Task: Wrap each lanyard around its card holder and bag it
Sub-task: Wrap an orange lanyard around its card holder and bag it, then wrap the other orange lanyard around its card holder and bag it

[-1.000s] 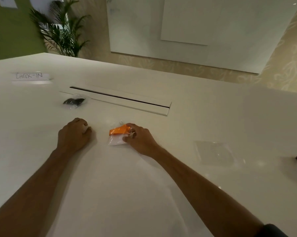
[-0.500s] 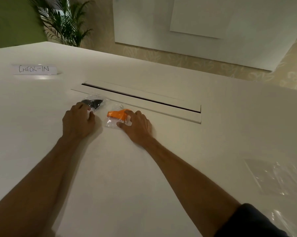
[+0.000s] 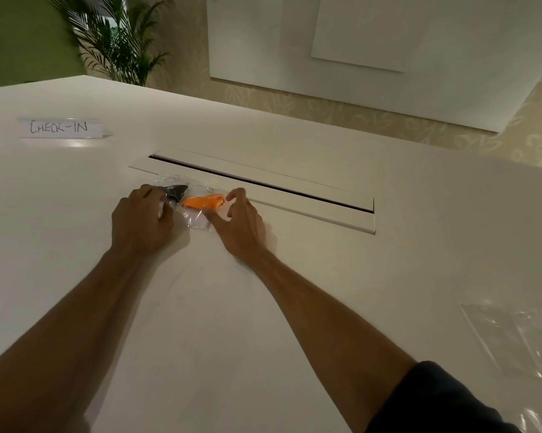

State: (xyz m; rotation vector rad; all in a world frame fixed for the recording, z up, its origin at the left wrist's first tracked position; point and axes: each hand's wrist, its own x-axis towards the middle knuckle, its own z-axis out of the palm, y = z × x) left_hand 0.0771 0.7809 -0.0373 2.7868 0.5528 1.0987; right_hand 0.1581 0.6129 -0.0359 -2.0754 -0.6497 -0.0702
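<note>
I see the left hand (image 3: 141, 221) curled beside the black bagged lanyard (image 3: 176, 191); right hand (image 3: 240, 221) fingers spread, touching the orange bagged lanyard (image 3: 203, 202); both on the white table (image 3: 201, 307) near its slot (image 3: 263, 182).

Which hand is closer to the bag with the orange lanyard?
The right hand: its fingertips touch the orange lanyard bag along its right edge. The left hand sits just left of it, by the black lanyard bag.

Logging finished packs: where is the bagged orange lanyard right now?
In the head view the bagged orange lanyard lies on the white table, centre-left, just before the cable slot. It sits beside the bagged black lanyard, under the right hand's fingertips.
</note>
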